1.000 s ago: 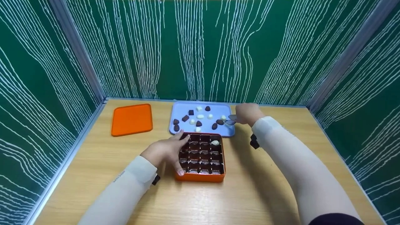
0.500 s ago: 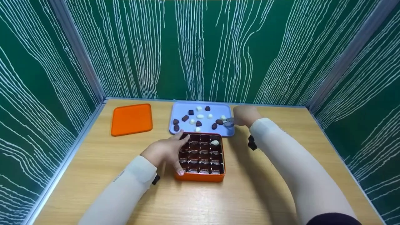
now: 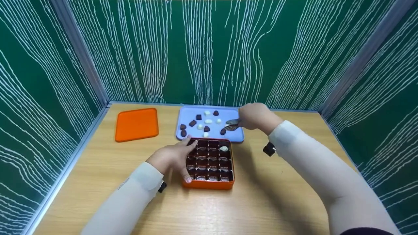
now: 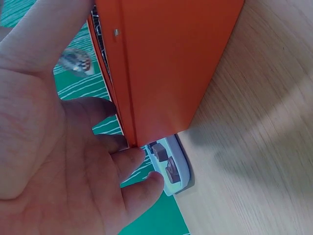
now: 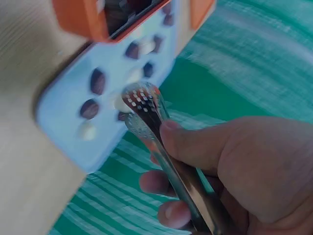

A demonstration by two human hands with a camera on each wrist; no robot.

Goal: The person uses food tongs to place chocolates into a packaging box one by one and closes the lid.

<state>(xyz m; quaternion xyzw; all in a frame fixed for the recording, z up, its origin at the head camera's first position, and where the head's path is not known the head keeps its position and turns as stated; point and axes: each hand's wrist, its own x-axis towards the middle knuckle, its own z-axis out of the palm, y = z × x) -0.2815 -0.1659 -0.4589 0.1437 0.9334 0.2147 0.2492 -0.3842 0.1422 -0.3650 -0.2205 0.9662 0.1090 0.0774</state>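
Note:
My left hand spreads over the left side of an orange box, thumb and fingertips at its rim. A dark divided insert fills the box, with one white chocolate in the back right cell. In the left wrist view the fingers lie loosely against the box's side. My right hand grips metal tongs with perforated ends, over the right part of a pale blue tray. Dark chocolates and white ones lie there. I cannot tell whether the tongs pinch one.
A flat orange lid lies at the back left of the wooden table. The tray stands behind the box, close to the green wall. Grey frame posts bound the sides.
The right hand and tongs have moved slightly left over the tray, and now cover the dark and white chocolates near its right edge. My left hand stays on the box.

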